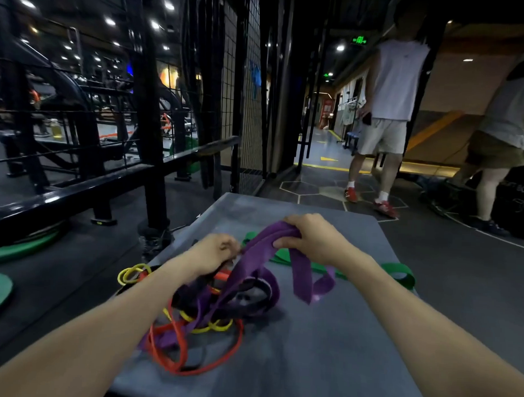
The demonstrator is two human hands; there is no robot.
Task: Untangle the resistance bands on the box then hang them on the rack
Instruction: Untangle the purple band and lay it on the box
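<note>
A tangle of resistance bands [209, 312] is lying on the grey top of the box [324, 349], toward its left side. The heap is mixing wide purple straps, thin orange loops, thin yellow loops and some dark pieces, all crossing over one another. A wide purple band [262, 251] is rising out of the heap, its loose ends hanging down in folds to the right. A green band [397, 274] is lying flat on the box behind it, reaching toward the right edge.

The right hand [310, 238] is reaching forward with the arm stretched over the box, its fingers curling round the top of the purple band and holding it above the heap. The left hand [214, 253] is sitting lower and just to the left, knuckles up, its fingers bent and pinching into the bands at the top of the tangle; which strand it is pinching is hidden by the hand itself.
</note>
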